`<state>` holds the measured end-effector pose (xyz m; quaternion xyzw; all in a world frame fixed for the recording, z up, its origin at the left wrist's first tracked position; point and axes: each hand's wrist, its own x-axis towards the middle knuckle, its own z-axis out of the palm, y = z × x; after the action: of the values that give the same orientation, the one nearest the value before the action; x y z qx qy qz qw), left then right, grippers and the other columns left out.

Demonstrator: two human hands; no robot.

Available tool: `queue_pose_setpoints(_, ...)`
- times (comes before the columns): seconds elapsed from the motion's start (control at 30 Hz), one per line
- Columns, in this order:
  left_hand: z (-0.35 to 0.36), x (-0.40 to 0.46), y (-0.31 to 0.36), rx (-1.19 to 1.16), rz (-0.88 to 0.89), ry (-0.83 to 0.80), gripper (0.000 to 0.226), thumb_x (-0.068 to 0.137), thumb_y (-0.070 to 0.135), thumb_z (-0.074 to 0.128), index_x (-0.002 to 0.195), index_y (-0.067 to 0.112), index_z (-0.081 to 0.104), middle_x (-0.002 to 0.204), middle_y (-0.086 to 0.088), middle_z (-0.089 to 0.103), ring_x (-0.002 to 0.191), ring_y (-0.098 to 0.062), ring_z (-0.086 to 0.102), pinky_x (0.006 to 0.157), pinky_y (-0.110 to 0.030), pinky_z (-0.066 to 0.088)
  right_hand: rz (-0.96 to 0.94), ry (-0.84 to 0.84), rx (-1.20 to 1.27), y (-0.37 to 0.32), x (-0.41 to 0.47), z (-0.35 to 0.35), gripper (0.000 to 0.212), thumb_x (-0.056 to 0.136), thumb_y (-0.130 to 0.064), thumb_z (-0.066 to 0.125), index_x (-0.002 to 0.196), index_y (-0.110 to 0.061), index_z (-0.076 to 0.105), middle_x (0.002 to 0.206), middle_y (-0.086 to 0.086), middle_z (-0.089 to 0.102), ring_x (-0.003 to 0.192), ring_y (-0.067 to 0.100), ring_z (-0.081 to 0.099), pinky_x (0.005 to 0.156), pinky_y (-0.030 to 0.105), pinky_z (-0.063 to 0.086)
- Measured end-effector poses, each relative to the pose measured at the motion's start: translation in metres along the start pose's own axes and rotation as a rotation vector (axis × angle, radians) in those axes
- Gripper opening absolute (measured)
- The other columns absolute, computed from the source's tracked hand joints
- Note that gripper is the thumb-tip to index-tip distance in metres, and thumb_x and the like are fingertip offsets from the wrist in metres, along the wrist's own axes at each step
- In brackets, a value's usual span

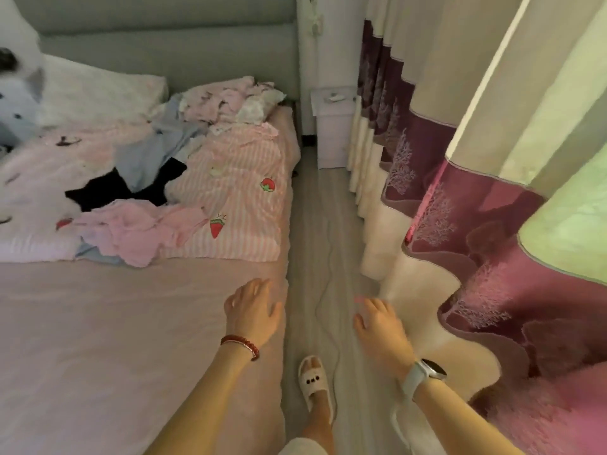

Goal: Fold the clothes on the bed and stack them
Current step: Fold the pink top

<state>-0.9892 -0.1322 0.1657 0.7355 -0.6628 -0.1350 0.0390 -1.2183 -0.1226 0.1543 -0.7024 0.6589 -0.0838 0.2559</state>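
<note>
Loose clothes lie unfolded on the bed [98, 339]: a pink garment [131, 231] at the near edge of a pink striped strawberry quilt [236, 198], a black garment [108, 192] and a light blue one [147, 156] behind it, and a pink and white heap [226, 100] by the headboard. My left hand [254, 310], with a red bead bracelet, hovers over the bed's right edge, fingers apart and holding nothing. My right hand [381, 326], with a white watch, is out over the floor, also spread and bare.
A narrow strip of grey floor [322, 224] runs between the bed and long cream and purple curtains [460, 192] on the right. A thin cable lies along it. A white bedside cabinet [331, 126] stands at the far end. My slippered foot [315, 389] is on the floor.
</note>
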Motion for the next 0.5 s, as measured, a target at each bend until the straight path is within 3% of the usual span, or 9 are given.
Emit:
queue_pose_setpoints(0.2, -0.036, 0.131, -0.045, -0.079, -0.184, 0.083, 0.045, 0.094, 0.034, 0.043, 0.138, 0.024, 0.038, 0.143, 0.001, 0.037, 0.131, -0.020, 0.035, 0.106, -0.037, 0.028, -0.189, -0.098, -0.023, -0.074, 0.174, -0.018, 0.043, 0.099, -0.028, 0.034, 0.141, -0.022, 0.035, 0.140, -0.001, 0.041, 0.130, 0.022, 0.033, 0.104, 0.034, 0.031)
queue_pose_setpoints(0.33, -0.067, 0.205, -0.072, -0.107, -0.270, 0.124, 0.046, 0.092, 0.034, 0.046, 0.137, 0.023, 0.041, 0.141, -0.002, 0.041, 0.127, -0.024, 0.039, 0.103, -0.039, 0.034, -0.321, -0.118, -0.014, -0.124, 0.264, -0.027, 0.042, 0.097, -0.024, 0.038, 0.139, -0.020, 0.039, 0.140, 0.001, 0.042, 0.128, 0.024, 0.035, 0.100, 0.035, 0.034)
queue_pose_setpoints(0.5, -0.081, 0.266, -0.114, -0.143, -0.454, 0.139, 0.055, 0.087, 0.043, 0.034, 0.136, 0.020, 0.043, 0.142, -0.005, 0.040, 0.127, -0.027, 0.040, 0.099, -0.038, 0.035, -0.472, -0.210, -0.021, -0.166, 0.358, -0.016, 0.042, 0.096, -0.023, 0.041, 0.138, -0.017, 0.040, 0.140, 0.002, 0.043, 0.130, 0.022, 0.036, 0.106, 0.032, 0.032)
